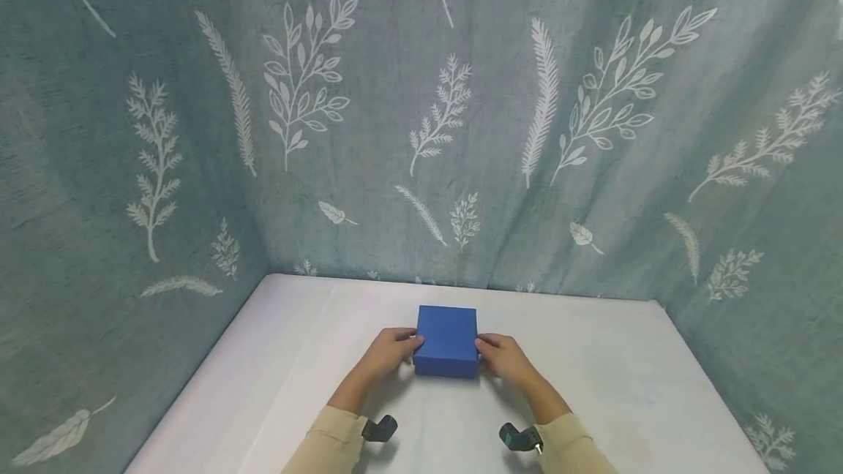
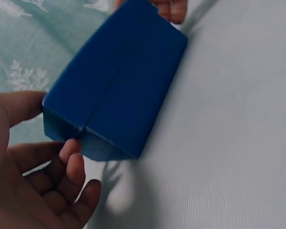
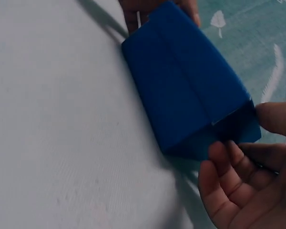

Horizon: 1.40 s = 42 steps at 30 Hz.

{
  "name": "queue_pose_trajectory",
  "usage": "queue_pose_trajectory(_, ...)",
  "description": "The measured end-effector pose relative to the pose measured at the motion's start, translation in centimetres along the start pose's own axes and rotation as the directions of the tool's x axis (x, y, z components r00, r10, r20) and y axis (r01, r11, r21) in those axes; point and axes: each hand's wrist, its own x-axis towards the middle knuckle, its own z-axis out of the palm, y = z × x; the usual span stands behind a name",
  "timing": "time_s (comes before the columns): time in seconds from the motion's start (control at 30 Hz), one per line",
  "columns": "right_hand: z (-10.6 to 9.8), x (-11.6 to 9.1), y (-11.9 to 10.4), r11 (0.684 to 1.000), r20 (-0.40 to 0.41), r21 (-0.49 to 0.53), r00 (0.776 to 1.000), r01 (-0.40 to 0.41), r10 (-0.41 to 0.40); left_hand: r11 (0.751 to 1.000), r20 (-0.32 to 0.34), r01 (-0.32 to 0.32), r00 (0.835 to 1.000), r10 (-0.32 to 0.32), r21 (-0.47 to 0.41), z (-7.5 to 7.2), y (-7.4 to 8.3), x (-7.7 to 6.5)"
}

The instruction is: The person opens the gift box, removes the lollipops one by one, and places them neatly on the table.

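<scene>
In the head view, a blue, rectangular, lidded box sits at or just above the middle of the white-covered counter, between the person's left hand and right hand. The fingers of both hands pinch its opposite sides, thumbs at the top edge. Pale beige sleeves with small black devices cover the forearms; behind hangs a grey-green fabric backdrop printed with white leaves.

In the left wrist view, the thumb presses the box's upper corner, the other fingers curling at its end face; a seam runs lengthwise along the front.

In the right wrist view, thumb and fingers pinch the opposite end likewise.
</scene>
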Motion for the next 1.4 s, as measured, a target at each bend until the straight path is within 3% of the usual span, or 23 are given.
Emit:
queue_pose_trajectory(0.23,0.0,0.2,-1.1,0.993,0.003,0.092,0.997,-0.081,0.081,0.988,-0.015,0.047,0.999,-0.050,-0.149,-0.1,0.3,0.3)
queue_pose_trajectory(0.37,0.1,0.0,-1.9,0.991,-0.004,0.091,0.995,-0.101,0.102,0.987,-0.033,0.049,0.998,-0.055,-0.154,-0.2,0.4,0.1)
queue_pose_trajectory(0.67,-0.6,-0.8,-3.9,0.991,-0.017,0.122,0.998,-0.052,0.055,0.978,-0.075,0.003,0.997,-0.019,-0.209,-1.0,1.6,-0.5)
queue_pose_trajectory(0.9,-1.5,-1.3,-5.3,0.996,-0.051,0.085,0.999,0.016,-0.012,0.984,-0.090,-0.047,0.995,0.032,-0.171,-1.2,3.3,-0.9)
queue_pose_trajectory(1.1,-2.2,-1.9,-6.7,0.998,-0.060,0.052,0.998,0.041,-0.038,0.986,-0.145,-0.095,0.987,0.075,-0.138,-1.6,4.9,-1.5)
queue_pose_trajectory(1.27,-2.9,-1.9,-7.5,0.996,-0.060,0.070,0.997,0.048,-0.044,0.986,-0.211,-0.154,0.968,0.139,-0.058,-1.7,5.9,-1.7)
queue_pose_trajectory(1.4,-2.9,-1.8,-7.8,0.990,-0.063,0.132,0.997,0.051,-0.043,0.977,-0.272,-0.213,0.940,0.208,0.012,-1.4,6.3,-1.7)
